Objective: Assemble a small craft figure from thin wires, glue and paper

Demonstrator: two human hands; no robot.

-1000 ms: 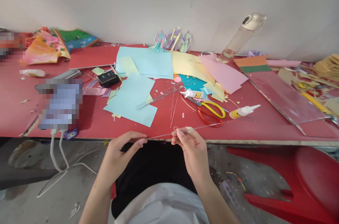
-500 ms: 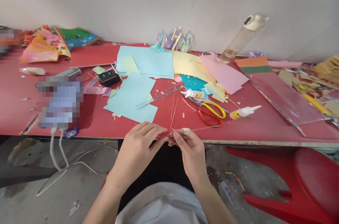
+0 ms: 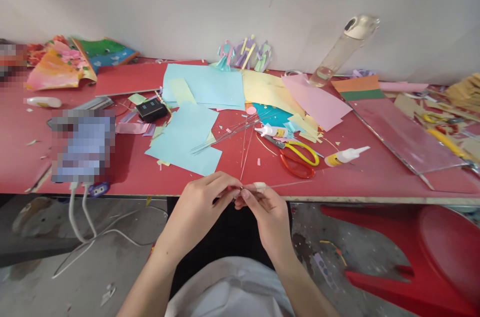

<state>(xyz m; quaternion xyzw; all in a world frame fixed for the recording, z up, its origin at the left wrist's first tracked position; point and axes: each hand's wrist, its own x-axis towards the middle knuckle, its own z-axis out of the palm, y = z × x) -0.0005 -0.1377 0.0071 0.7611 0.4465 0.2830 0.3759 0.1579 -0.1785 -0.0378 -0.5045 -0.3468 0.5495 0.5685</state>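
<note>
At the table's front edge my left hand [image 3: 204, 202] and my right hand [image 3: 272, 212] meet, fingertips pinched together. Between them is a thin wire [image 3: 294, 184], whose free end sticks out to the right past my right hand. The part inside the fingers is mostly hidden. A pale wrap covers one finger of my right hand. Just beyond the fingertips, thin straight strands [image 3: 245, 157] run up the table towards a bundle of wires [image 3: 228, 134]. Scissors [image 3: 300, 157] with yellow and red handles lie to the right, near a glue bottle [image 3: 275, 131].
Blue paper [image 3: 187, 137], yellow paper [image 3: 273, 89] and pink paper [image 3: 318, 102] cover the middle. A second glue bottle [image 3: 347, 156] lies right, below a tilted clear bottle [image 3: 339, 54]. Paper figures [image 3: 245, 52] lean on the wall. A phone [image 3: 84, 147] with cables lies left; a red stool [image 3: 446, 252] stands right.
My left fingertips have moved right, closer to my right fingertips. The small wire loop seen between them earlier is now covered by the fingers. The view has shifted slightly.
</note>
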